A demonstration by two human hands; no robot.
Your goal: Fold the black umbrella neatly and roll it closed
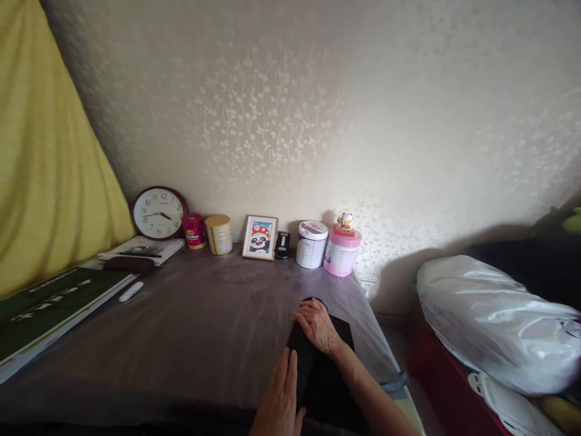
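A dark, flat black item, its exact kind unclear, lies near the table's front right edge. My right hand rests palm-down on its far part, fingers laid over the surface. Just beyond those fingertips shows a rounded black edge; I cannot tell whether it belongs to the same item. Along the left side of the black item lies my left hand, its fingers stretched out flat and the thumb touching the near part. Both hands press on it from above, and my forearm hides some of the right side.
Against the wall stand a round clock, a red tin, a yellow-lidded can, a panda picture frame, and white and pink tubs. A green book lies left; a white plastic bag sits right, beyond the table edge.
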